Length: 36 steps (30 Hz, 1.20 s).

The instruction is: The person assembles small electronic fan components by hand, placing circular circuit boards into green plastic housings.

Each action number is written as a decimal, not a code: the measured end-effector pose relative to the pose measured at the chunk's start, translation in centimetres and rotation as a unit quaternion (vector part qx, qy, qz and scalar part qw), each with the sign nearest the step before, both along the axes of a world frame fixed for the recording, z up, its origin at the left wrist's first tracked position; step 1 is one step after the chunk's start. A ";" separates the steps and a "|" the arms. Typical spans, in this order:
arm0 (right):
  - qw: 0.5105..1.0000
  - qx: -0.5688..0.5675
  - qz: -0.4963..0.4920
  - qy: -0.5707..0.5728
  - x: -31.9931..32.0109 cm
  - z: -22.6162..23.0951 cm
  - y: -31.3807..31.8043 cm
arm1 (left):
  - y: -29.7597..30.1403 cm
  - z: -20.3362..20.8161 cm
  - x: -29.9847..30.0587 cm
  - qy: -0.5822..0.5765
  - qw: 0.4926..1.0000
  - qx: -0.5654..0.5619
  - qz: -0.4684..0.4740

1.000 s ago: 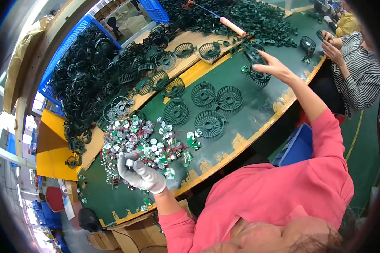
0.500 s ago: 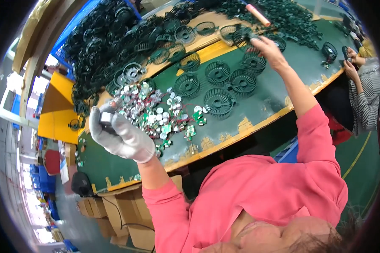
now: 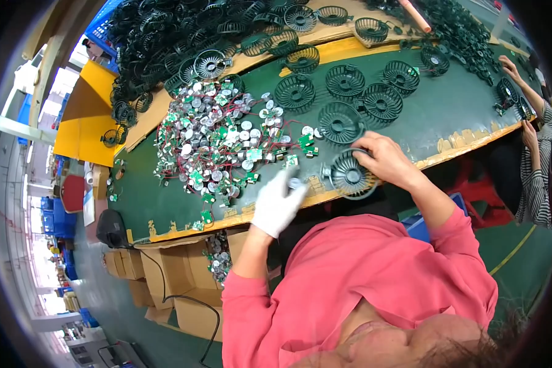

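My left hand (image 3: 276,205), in a white glove, is closed on a small silvery motor (image 3: 295,183), which shows between thumb and fingers. My bare right hand (image 3: 383,158) grips the rim of a round dark green fan housing (image 3: 351,173) at the table's near edge. The housing's ribbed face is turned up, and my left hand is just left of it, apart from it. Several similar housings (image 3: 342,122) lie on the table beyond my right hand. Left of them spreads a heap of small motors (image 3: 221,138) with red wires and green circuit boards.
Dark green housings pile up (image 3: 165,49) at the far left. Smaller green parts (image 3: 460,43) and an orange-pink stick (image 3: 416,16) lie at the far right. A co-worker's hand (image 3: 529,135) is by the right end. Cardboard boxes (image 3: 184,270) stand below the table's left front.
My right hand has come back from the far side to the near edge, now with a fan housing. My left hand has moved right and nearer, from beyond the motor heap toward the housing.
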State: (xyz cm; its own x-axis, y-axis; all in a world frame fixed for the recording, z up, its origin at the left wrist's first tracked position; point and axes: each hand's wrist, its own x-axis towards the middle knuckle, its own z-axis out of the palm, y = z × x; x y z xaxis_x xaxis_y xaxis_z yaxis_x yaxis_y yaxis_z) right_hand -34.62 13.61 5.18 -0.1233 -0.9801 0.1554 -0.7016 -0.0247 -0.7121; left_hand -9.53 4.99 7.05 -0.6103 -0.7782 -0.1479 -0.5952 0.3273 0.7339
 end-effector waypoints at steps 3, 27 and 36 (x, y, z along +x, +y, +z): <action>0.997 0.013 -0.081 0.014 0.3 -0.3 -2.0 | -2.5 -0.5 3.3 -0.008 0.994 -0.079 0.073; 0.944 -0.274 0.178 0.050 6.1 1.8 1.2 | 4.0 3.1 3.8 0.147 0.982 0.060 0.103; 0.946 -0.269 0.159 0.084 5.8 1.4 1.6 | 3.1 2.5 -1.5 0.133 0.982 0.116 -0.067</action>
